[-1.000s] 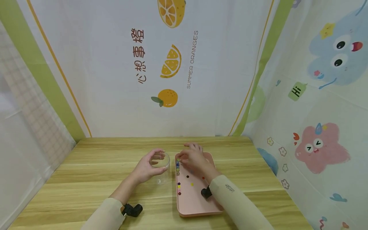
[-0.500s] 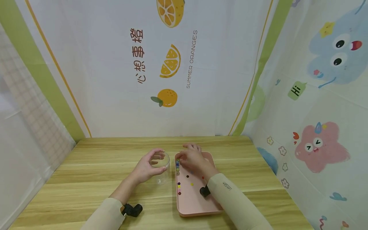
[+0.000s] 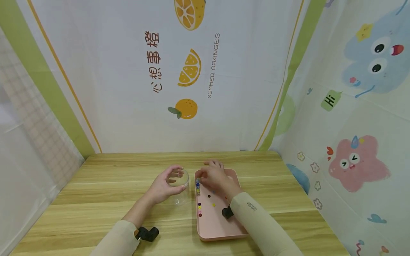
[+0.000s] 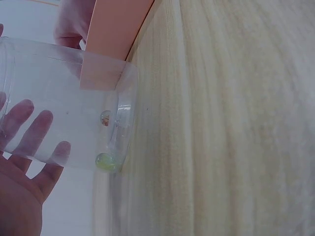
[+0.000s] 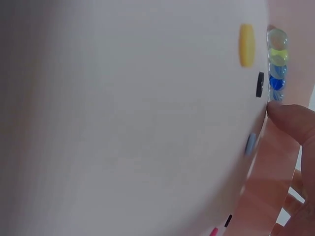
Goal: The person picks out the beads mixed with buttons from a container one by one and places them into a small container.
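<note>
My left hand (image 3: 164,186) grips the rim of a clear plastic jar (image 4: 54,93), which stands upright on the table left of the pink tray (image 3: 221,231). At the jar's bottom lie a green marble (image 4: 106,162) and a clear, orange-tinted marble (image 4: 105,118). Over the tray's far left corner is my right hand (image 3: 216,177). Its thumb (image 5: 285,118) touches the end of a row of glass marbles (image 5: 277,81) along the tray wall; the other fingertips are hidden, so I cannot tell whether a marble is between them.
Small flat button-like discs are scattered in the tray, including a yellow disc (image 5: 247,45), a black disc (image 3: 209,196) and a dark red disc (image 3: 200,215). Printed curtains (image 3: 128,124) rise behind the wooden table (image 3: 80,213).
My right hand has shifted slightly left at the far end of the marble row. The farthest yellow-green marble is now out of sight by its fingers. My left hand and the jar stay put.
</note>
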